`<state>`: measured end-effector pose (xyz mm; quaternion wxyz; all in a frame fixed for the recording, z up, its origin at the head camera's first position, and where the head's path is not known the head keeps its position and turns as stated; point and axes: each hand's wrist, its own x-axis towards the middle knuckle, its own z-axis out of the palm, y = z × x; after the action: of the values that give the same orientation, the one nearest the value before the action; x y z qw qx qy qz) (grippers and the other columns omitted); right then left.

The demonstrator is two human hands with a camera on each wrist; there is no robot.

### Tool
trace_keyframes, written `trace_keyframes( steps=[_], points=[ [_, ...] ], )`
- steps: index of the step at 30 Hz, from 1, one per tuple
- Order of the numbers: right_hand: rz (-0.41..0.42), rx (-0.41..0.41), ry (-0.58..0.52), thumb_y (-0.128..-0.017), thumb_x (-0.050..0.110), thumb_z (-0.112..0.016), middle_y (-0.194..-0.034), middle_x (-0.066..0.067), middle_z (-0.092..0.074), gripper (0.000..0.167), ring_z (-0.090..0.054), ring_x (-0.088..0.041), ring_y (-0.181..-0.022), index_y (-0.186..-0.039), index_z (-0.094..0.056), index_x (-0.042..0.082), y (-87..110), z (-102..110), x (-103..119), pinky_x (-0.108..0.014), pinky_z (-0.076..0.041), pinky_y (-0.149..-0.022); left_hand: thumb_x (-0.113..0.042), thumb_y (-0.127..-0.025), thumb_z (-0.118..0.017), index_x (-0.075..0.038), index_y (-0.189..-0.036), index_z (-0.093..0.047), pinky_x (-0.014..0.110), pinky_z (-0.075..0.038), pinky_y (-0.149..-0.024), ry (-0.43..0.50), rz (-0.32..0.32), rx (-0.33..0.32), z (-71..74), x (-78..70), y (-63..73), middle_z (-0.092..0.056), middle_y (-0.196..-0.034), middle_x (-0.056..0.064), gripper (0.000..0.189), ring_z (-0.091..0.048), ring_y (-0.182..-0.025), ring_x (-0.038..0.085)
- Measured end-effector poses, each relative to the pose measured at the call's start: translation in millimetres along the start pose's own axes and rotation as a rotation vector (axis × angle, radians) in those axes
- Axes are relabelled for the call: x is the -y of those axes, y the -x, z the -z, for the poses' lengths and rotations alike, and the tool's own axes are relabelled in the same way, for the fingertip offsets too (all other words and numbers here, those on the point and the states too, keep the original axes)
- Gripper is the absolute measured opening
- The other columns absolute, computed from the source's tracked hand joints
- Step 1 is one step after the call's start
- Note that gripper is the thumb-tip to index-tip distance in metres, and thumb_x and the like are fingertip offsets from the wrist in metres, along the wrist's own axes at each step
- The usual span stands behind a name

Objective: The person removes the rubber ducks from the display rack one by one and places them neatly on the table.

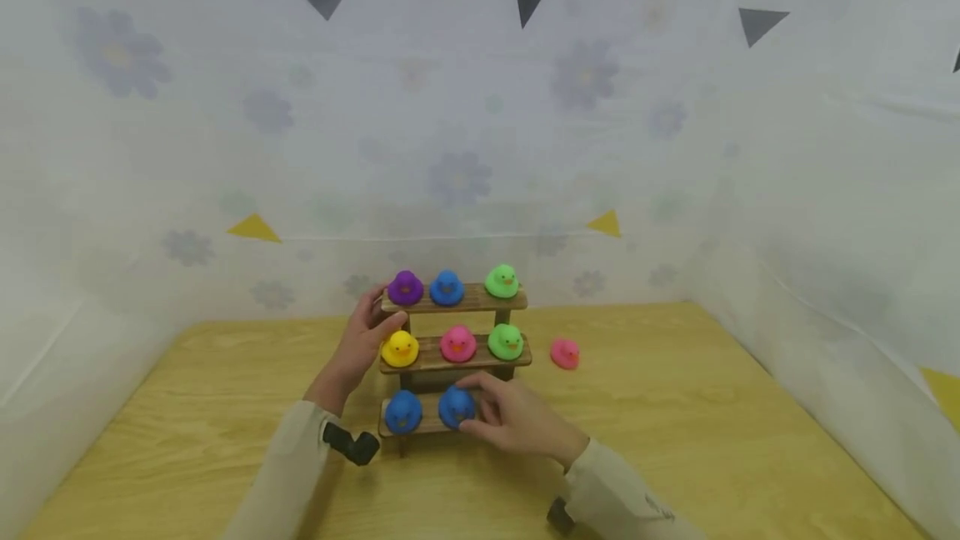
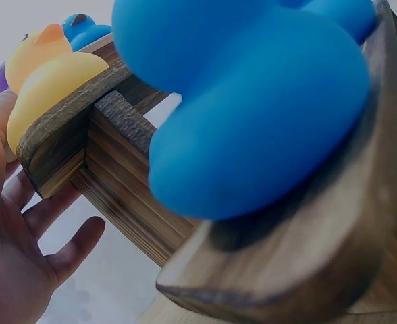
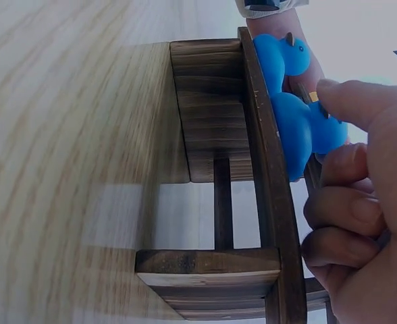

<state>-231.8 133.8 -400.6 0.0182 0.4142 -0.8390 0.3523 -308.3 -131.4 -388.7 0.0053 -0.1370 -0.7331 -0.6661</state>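
A three-tier wooden shelf [image 1: 442, 363] bears several rubber ducks. At its left end my left hand [image 1: 362, 342] holds the shelf, the thumb in front above the yellow duck [image 1: 400, 348] and the fingers reaching behind. On the bottom tier, my right hand [image 1: 517, 415] pinches a blue duck [image 1: 454, 408] between thumb and forefinger; its other fingers curl, as the right wrist view shows. Another blue duck [image 1: 403, 412] sits to its left, large in the left wrist view. The middle tier also carries a pink duck [image 1: 458, 345] and a green duck [image 1: 506, 342].
The top tier has a purple duck [image 1: 406, 288], a blue duck [image 1: 447, 288] and a green duck [image 1: 502, 282]. A pink duck [image 1: 566, 353] lies on the wooden table [image 1: 675, 407], right of the shelf. A white patterned cloth [image 1: 480, 123] hangs behind and at the sides.
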Motion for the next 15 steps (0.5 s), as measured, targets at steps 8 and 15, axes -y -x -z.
trace_keyframes(
  steps=[8, 15],
  points=[
    [0.056, -0.021, 0.035, -0.090, 0.025, -0.069, -0.050, 0.010, -0.039, 0.039, -0.029, 0.010, -0.044, -0.123, -0.054, 0.008, -0.7, -6.0, 0.2, -0.010, -0.030, -0.044, -0.023, -0.100, -0.052, -0.012, -0.153, -0.017, 0.053, -0.026, -0.114, 0.002, 0.005, 0.002, 1.8, 3.4, 3.9, -0.033, -0.152, 0.021, 0.065, -0.041, -0.133, 0.037],
    [0.064, -0.059, 0.072, -0.090, 0.019, -0.069, -0.052, 0.010, -0.040, 0.034, -0.030, 0.010, -0.047, -0.120, -0.057, 0.009, -1.6, -5.6, -3.2, -0.009, -0.029, -0.045, -0.029, -0.099, -0.054, -0.013, -0.153, -0.016, 0.053, -0.023, -0.115, -0.003, 0.004, 0.013, 0.7, 1.1, -1.3, -0.023, -0.158, 0.018, 0.068, -0.034, -0.139, 0.036]
  ],
)
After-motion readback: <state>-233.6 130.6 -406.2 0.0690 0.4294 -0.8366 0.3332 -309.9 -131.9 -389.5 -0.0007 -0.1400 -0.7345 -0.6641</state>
